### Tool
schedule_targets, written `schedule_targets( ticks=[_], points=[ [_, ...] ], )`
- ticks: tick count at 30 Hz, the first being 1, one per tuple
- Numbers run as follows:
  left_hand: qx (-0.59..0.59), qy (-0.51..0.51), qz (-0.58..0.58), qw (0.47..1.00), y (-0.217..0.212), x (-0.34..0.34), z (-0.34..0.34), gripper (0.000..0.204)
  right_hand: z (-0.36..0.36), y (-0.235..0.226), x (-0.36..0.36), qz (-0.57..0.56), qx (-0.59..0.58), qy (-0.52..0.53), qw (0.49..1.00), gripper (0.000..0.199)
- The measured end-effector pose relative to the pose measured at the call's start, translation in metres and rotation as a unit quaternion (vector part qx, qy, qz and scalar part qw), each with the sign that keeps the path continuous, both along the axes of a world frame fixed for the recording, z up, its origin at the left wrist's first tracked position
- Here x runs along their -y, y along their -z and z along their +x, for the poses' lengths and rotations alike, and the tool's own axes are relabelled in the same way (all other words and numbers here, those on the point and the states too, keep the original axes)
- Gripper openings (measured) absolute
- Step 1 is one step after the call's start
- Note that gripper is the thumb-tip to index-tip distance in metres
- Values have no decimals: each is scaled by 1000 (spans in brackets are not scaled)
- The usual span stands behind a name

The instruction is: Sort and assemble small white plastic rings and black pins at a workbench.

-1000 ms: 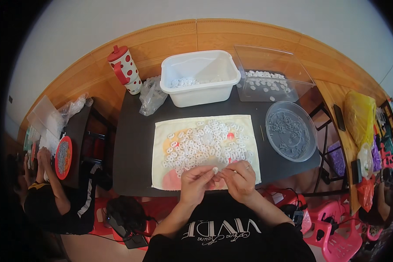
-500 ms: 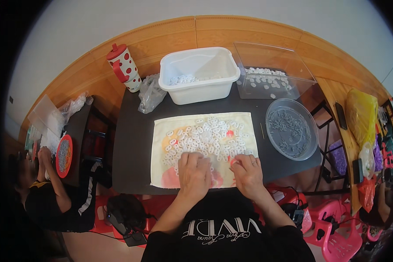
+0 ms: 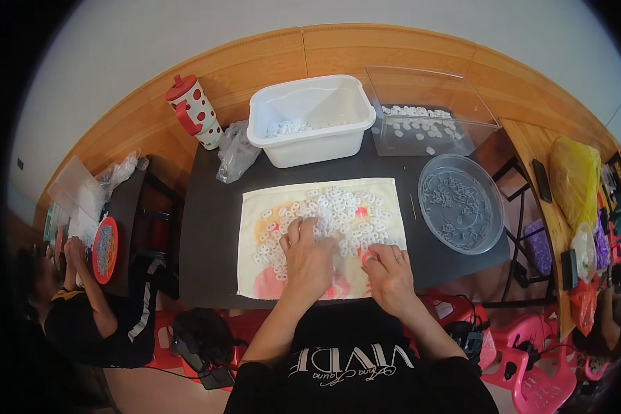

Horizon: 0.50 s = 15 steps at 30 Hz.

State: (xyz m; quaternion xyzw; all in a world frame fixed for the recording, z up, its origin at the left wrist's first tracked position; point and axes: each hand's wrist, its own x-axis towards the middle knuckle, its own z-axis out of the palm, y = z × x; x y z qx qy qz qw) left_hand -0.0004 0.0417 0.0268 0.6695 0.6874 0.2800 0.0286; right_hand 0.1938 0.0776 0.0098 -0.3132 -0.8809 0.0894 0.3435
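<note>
A pile of small white oval plastic pieces with two holes (image 3: 338, 210) lies on a cream cloth (image 3: 252, 207) with red and orange printed patches. My left hand (image 3: 308, 259) reaches over the left part of the pile. Its fingers are stretched out and apart, with the tips down among the pieces. Near the cloth's right side, my right hand (image 3: 391, 276) has thumb and forefinger closed in a pinch. What sits in that pinch is too small to make out.
Behind the cloth stand a white tub (image 3: 310, 141) and a clear bin (image 3: 428, 141), both containing white pieces. A round clear tray (image 3: 497, 228) of small grey parts is at right. A spotted tumbler (image 3: 203, 121) and plastic bag (image 3: 237, 155) stand back left. Another person (image 3: 83, 310) sits at left.
My left hand has moved forward, farther into the pile, and its fingers have spread. The right hand stays pinched in nearly the same place.
</note>
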Motion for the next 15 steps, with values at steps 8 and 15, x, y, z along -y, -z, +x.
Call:
schedule_targets(
  ticks=[8,15],
  points=[
    [51,33,24,998,7,0,-6,23,-1,-1,0,-2,3,-1,1000,10],
    [-42,17,43,998,1,-3,2,15,-2,-3,2,-1,20,5,1000,10]
  ],
)
